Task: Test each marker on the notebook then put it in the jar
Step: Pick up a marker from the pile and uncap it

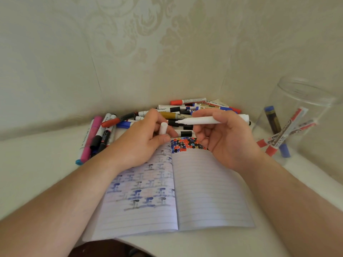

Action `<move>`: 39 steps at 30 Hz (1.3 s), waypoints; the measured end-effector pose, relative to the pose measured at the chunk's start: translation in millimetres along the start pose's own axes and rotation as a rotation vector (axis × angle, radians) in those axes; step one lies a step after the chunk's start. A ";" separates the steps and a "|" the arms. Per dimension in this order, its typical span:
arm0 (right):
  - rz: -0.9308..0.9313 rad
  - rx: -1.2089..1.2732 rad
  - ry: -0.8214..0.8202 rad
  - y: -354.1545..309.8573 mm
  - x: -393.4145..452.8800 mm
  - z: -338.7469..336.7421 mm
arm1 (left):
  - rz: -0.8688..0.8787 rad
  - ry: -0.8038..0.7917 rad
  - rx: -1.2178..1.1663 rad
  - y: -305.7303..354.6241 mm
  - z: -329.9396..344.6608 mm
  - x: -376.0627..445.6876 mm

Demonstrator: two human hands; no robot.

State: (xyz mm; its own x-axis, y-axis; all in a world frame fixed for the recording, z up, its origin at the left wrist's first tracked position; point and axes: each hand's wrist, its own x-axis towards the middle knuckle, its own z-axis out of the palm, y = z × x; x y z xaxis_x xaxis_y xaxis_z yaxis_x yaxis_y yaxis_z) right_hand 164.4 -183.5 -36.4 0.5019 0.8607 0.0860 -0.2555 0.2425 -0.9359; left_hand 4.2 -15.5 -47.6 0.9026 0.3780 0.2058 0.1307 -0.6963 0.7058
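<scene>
While the left hand [146, 138] pinches its cap [164, 128], the right hand [224, 134] pinches the white marker [204, 120] mid-barrel above the notebook [207, 190]; light, stiff, likely slick plastic.

Open passage over the near, unmarked part of the notebook [209, 191] and the bare table [37, 164] at left; blocked at far centre by the marker pile [187, 108], far left by more markers [96, 138], right by the upright jar [297, 115] against the wall [167, 52].
</scene>
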 end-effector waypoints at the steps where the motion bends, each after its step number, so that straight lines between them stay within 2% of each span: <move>1: -0.002 -0.010 -0.016 0.9 0.3 -1.0 | 0.013 0.003 0.008 0.5 -0.1 -0.2; 8: 0.013 -0.028 -0.056 4.0 2.0 1.9 | 0.068 0.008 0.028 -0.9 1.9 0.9; 16: 0.041 -0.082 0.040 3.9 1.7 8.4 | 0.087 0.030 0.066 -2.3 2.0 0.8; 20: -0.003 -0.201 0.101 3.2 0.4 9.9 | 0.103 0.050 0.086 -4.9 2.3 1.7; 24: -0.114 -0.277 0.168 3.5 -0.1 6.0 | 0.135 0.158 -0.021 -5.3 -0.8 2.1; 26: -0.203 -0.414 0.232 4.4 -0.6 1.8 | 0.143 0.192 -0.061 -3.8 -1.6 2.4; 28: -0.271 -0.652 0.271 7.1 -1.4 -1.0 | 0.136 0.203 -0.060 -3.1 0.4 1.8; 30: -0.290 -0.835 0.241 9.8 -2.1 -1.7 | 0.112 0.245 -0.056 -2.6 3.3 1.8; 33: -0.209 -1.064 0.108 9.8 -2.3 0.2 | 0.068 0.337 -0.083 -4.0 3.6 1.7; 36: -0.197 -1.176 0.064 7.8 -2.5 0.0 | 0.042 0.334 -0.064 -4.9 4.9 0.1; 39: -0.233 -1.162 0.086 5.6 -1.8 -1.2 | 0.037 0.317 -0.041 -3.0 7.8 -4.6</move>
State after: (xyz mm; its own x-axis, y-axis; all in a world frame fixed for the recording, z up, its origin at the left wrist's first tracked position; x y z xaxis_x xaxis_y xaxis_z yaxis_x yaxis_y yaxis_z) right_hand 163.0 -184.2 -42.2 0.5021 0.8059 0.3137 0.7297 -0.2002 -0.6538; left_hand 2.8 -19.9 -56.0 0.7330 0.5285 0.4283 0.0773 -0.6902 0.7194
